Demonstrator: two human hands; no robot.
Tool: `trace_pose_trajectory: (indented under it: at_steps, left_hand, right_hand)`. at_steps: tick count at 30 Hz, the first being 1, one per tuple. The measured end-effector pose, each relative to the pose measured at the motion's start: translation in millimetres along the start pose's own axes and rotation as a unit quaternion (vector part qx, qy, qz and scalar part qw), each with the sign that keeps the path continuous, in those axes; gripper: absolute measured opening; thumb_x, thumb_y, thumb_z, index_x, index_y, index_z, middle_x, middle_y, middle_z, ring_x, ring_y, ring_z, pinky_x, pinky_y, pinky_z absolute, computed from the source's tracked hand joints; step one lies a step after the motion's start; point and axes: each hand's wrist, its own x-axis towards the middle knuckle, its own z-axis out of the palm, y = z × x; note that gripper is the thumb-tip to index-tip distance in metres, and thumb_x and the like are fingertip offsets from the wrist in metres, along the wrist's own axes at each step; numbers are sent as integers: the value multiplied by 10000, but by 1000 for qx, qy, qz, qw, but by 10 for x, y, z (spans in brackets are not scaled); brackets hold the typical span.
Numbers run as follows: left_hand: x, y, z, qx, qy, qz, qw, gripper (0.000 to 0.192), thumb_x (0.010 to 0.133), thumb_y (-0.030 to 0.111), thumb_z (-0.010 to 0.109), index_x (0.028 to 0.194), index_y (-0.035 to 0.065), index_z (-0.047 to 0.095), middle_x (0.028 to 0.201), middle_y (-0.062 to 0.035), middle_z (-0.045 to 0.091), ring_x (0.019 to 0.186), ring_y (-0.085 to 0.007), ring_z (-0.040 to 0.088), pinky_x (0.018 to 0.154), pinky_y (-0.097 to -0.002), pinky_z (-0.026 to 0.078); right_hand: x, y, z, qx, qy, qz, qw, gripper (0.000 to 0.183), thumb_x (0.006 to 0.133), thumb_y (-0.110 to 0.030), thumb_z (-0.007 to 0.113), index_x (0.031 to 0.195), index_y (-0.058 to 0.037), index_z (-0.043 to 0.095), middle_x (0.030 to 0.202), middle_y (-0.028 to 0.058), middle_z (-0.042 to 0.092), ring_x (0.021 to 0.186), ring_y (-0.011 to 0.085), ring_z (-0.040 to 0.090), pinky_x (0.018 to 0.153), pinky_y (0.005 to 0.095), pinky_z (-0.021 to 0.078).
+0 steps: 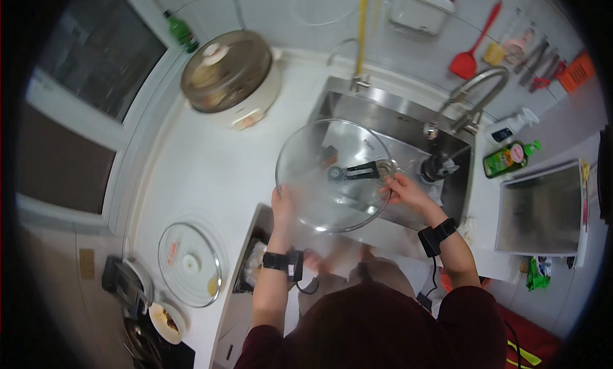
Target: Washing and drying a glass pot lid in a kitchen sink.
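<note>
A large round glass pot lid (311,187) with a metal rim and a black upright handle (362,171) is held up in front of me. It overlaps the near left part of the steel sink (388,110). My left hand (283,208) grips its near left rim, fingers partly blurred. On the opposite side, my right hand (401,193) pinches the rim, with fingertips seen at the glass edge. In the sink, right of the lid, a dark object (432,168) lies by the drain; its kind is unclear.
A lidded electric cooker (230,77) stands at the back left near a green bottle (182,31). Another glass lid (189,263) and a food bowl (166,322) rest at left. A faucet (479,96), spray bottle (511,125) and green pump bottle (510,159) are right.
</note>
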Motion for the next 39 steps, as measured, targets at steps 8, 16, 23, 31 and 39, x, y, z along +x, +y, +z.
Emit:
trace_pose_trajectory:
  at_steps: [8, 16, 23, 31, 39]
  left_hand:
    - [76, -277, 1313, -56, -80, -38, 994, 257, 952, 336, 409, 1023, 90, 386, 979, -186, 614, 833, -239, 628, 627, -293, 506]
    - [246, -640, 1980, -5, -135, -70, 988, 265, 948, 326, 424, 1041, 82, 376, 962, -181, 614, 817, -235, 629, 638, -301, 514]
    - [332, -749, 2083, 95, -163, 48, 981, 293, 937, 340, 448, 1053, 80, 381, 981, -158, 601, 836, -229, 625, 722, -332, 522]
    - [409, -506, 2138, 64, -170, -79, 980, 268, 943, 318, 442, 1055, 80, 391, 957, -154, 611, 808, -204, 624, 703, -302, 520]
    - [711, -442, 2152, 50, -147, -65, 986, 313, 946, 345, 429, 1074, 59, 421, 979, -147, 597, 845, -205, 613, 733, -315, 515]
  right_hand:
    - [180, -422, -2528, -422, 505, -82, 749, 436, 910, -400, 404, 921, 7, 559, 862, 243, 623, 816, 420, 587, 724, 497, 455]
    - [676, -325, -3859, -470, 478, 95, 736, 512, 927, -405, 324, 856, 16, 606, 856, 240, 624, 817, 399, 597, 720, 488, 471]
    - [770, -323, -3811, -494, 441, 60, 747, 466, 942, -274, 293, 781, 22, 615, 818, 217, 632, 758, 375, 610, 724, 462, 485]
    - [537, -261, -3682, -237, 425, 149, 861, 645, 916, -503, 310, 802, 59, 603, 771, 237, 626, 704, 350, 628, 657, 437, 480]
    - [106, 582, -2051, 2, 243, 42, 969, 457, 918, -434, 421, 963, -3, 566, 860, 132, 628, 703, 211, 612, 620, 317, 481]
